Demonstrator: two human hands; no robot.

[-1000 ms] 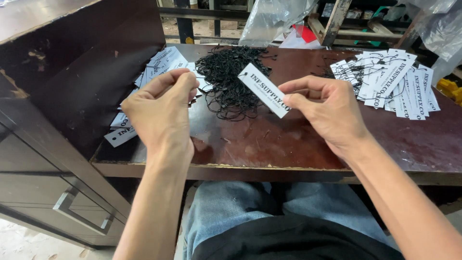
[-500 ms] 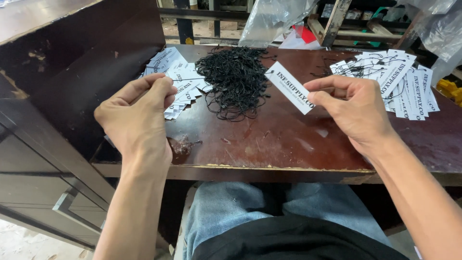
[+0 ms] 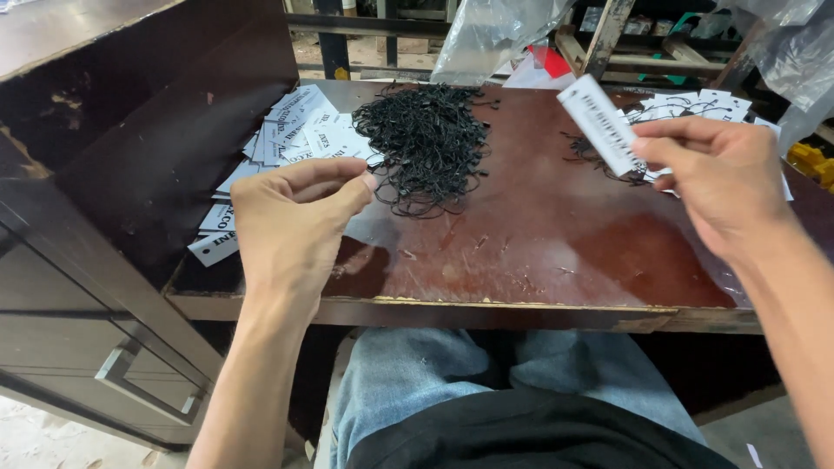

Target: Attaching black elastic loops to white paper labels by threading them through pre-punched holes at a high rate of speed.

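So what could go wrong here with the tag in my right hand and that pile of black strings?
The right hand pinches the white tag by one end only, so it could slip and drop. The black strings lie in a tangled heap; pulling one might drag several along. The loose tags by the left hand reach the table edge, and a nudge could push some off.
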